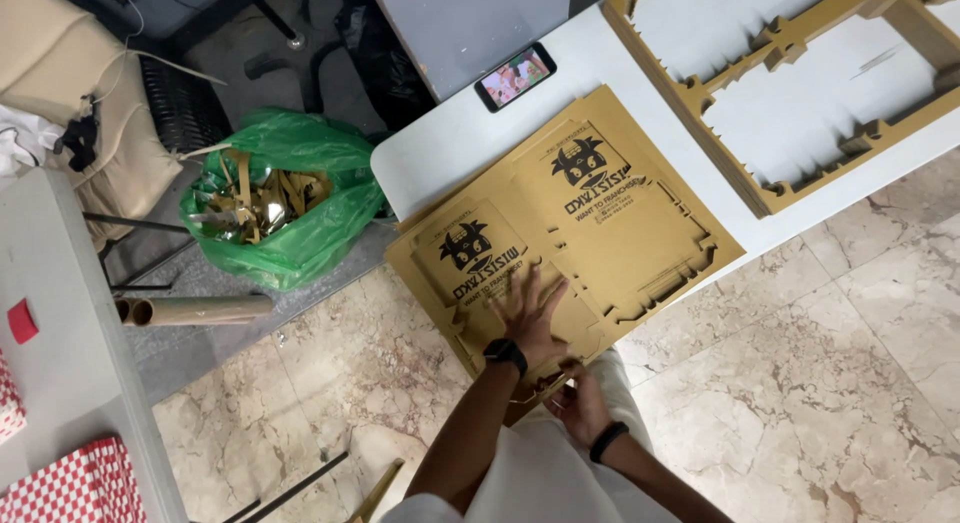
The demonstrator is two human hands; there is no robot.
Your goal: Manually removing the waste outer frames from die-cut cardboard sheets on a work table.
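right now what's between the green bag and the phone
In the head view, only bare white table edge and dark floor lie between the green bag and the phone.

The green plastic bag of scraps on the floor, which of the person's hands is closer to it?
Left. The left hand lies flat on the brown cardboard sheet, on the side toward the green bag; the right hand is farther away, at the sheet's near edge.

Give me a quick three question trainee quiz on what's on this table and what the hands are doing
1. True or false: the left hand lies flat, fingers spread, on the brown die-cut cardboard sheets.
2. What does the right hand touch?
A. the phone
B. the near edge of the cardboard sheets
C. the green bag
3. Fill in: the phone lies on the ____ table.

Key
1. True
2. B
3. white
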